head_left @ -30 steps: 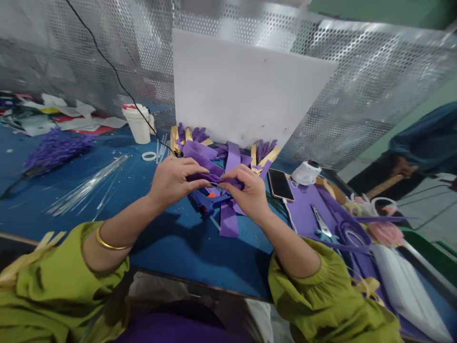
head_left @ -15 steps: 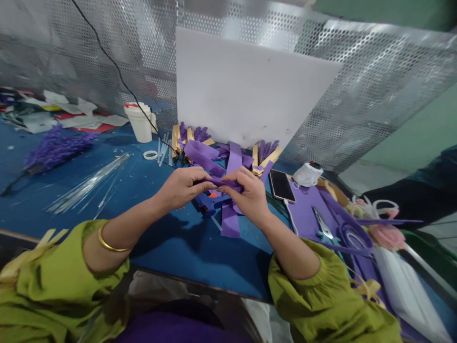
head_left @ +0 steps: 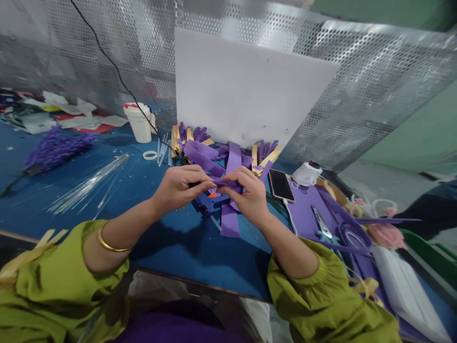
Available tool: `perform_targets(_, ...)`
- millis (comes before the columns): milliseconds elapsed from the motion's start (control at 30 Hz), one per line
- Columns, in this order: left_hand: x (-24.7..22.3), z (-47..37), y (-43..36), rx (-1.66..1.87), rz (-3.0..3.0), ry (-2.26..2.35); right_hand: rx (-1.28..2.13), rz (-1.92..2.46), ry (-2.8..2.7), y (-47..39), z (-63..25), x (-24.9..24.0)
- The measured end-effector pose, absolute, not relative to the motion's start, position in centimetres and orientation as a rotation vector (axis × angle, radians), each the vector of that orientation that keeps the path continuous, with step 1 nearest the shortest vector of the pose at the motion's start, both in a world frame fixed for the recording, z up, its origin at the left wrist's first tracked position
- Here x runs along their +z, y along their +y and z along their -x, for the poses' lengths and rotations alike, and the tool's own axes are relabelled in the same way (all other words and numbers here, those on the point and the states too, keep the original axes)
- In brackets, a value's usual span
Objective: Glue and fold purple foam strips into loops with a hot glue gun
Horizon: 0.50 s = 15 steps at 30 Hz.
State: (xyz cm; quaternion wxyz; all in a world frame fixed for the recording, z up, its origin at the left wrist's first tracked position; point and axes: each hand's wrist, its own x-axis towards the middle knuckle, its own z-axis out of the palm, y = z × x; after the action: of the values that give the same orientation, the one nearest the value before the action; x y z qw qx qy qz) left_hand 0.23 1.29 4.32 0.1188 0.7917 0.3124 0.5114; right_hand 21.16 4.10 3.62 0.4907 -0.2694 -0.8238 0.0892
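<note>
Both hands meet over the middle of the table, pinching a folded purple felt-like strip (head_left: 228, 183) between thumbs and fingers. My left hand (head_left: 182, 186) closes on its left end, and my right hand (head_left: 246, 193) grips the right part, fingertips almost touching. Just beneath lies a blue glue gun (head_left: 210, 204) with an orange tip, partly hidden by the hands. Behind them, loose purple strips (head_left: 203, 155) are heaped, and another purple piece (head_left: 229, 221) lies flat below my right hand.
Lavender sprigs with gold ribbon (head_left: 264, 155) stand before a white board (head_left: 250, 85). At right are a phone (head_left: 281, 185) on a cable, scissors (head_left: 323, 226) and a pink flower (head_left: 385, 235). Leftward are a white cup (head_left: 140, 123), clear sticks (head_left: 89, 186) and a lavender bunch (head_left: 57, 147).
My left hand has shifted very slightly, its fingertips closer to the right hand on the strip. At the far right, a person's dark-clothed limb has moved further right.
</note>
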Motion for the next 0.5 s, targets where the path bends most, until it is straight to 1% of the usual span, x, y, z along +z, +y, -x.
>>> perform_targets(500,4.11,-0.35,0.93,1.576,-2.313,0.928,0.102,0.623,-2.062,3.81,-20.84,3.47)
